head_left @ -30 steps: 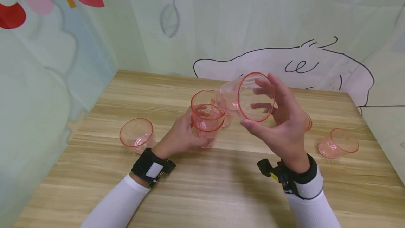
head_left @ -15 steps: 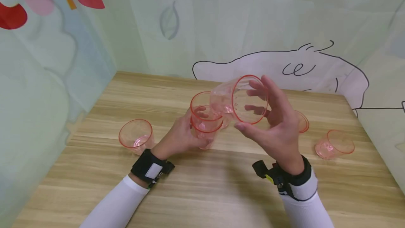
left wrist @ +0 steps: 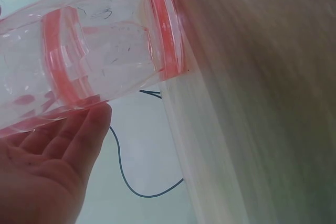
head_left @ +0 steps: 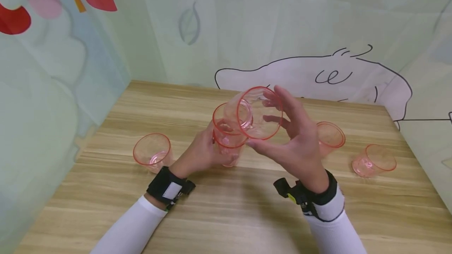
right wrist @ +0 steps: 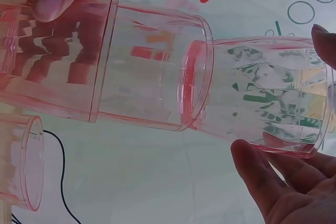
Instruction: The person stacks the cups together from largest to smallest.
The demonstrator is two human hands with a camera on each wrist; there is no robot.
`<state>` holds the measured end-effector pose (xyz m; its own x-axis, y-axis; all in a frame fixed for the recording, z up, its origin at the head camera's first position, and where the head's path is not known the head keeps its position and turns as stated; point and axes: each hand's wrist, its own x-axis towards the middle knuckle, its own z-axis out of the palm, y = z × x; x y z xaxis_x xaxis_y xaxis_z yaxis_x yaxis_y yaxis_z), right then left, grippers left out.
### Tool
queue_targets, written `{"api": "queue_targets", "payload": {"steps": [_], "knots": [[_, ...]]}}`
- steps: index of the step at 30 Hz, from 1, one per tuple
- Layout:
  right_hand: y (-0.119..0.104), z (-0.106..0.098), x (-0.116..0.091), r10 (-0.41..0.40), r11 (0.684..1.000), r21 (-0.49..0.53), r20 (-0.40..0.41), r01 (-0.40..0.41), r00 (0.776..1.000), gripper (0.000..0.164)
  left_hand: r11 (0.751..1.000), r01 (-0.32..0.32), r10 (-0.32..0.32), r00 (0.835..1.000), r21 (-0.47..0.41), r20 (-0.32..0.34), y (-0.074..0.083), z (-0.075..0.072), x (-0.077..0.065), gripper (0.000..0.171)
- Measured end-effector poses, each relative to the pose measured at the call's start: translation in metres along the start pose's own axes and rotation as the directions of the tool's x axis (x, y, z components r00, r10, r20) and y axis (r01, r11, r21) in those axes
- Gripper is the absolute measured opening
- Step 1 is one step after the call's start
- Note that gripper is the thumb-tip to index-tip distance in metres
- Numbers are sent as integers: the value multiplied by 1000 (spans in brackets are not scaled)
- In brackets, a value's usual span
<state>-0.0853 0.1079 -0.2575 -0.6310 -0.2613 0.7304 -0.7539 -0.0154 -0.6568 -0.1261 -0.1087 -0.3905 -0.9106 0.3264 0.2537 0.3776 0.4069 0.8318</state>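
My left hand (head_left: 205, 150) grips a stack of two nested clear pink cups (head_left: 230, 141), near the middle of the table. In the left wrist view, fingers (left wrist: 84, 135) curve against the side of this stack. With thumb and fingers round its rim, my right hand (head_left: 298, 148) holds another clear pink cup (head_left: 259, 115), tilted with its mouth towards the head camera. The right wrist view shows this held cup (right wrist: 262, 93) with its base just inside the rim of the stack's top cup (right wrist: 152, 66). Part of the stack is hidden behind the held cup.
A pink cup (head_left: 152, 152) stands to the left on the wooden table (head_left: 226, 214). Two more stand to the right, one (head_left: 330, 136) behind my right hand and another (head_left: 374, 160) farther out. A printed cloth (head_left: 169, 15) hangs behind the table.
My right hand has moved left with its cup, bringing the cup's base over and into the stack's mouth. The cup behind my right hand shows more now. My left hand has stayed put.
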Motion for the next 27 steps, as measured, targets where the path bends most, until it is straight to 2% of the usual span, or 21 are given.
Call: {"api": "queue_targets", "payload": {"steps": [15, 17, 21, 24, 27], "knots": [[3, 10, 6, -31, 998, -63, 22, 32, 999, 90, 999, -41, 42, 999, -23, 3, -4, -1, -1, 84], [5, 10, 6, -38, 997, -72, 26, 40, 999, 89, 998, -44, 44, 999, -42, 6, 6, -3, -3, 86], [10, 12, 6, -42, 995, -93, 25, 44, 999, 90, 998, -57, 57, 998, -35, 2, 7, -3, -2, 89], [9, 13, 7, -39, 993, -110, 21, 41, 999, 92, 998, -55, 55, 998, -20, 2, -1, 0, 0, 92], [4, 16, 9, -32, 989, -141, 14, 33, 999, 92, 999, -26, 27, 999, -34, 18, 8, -3, -1, 92]]}}
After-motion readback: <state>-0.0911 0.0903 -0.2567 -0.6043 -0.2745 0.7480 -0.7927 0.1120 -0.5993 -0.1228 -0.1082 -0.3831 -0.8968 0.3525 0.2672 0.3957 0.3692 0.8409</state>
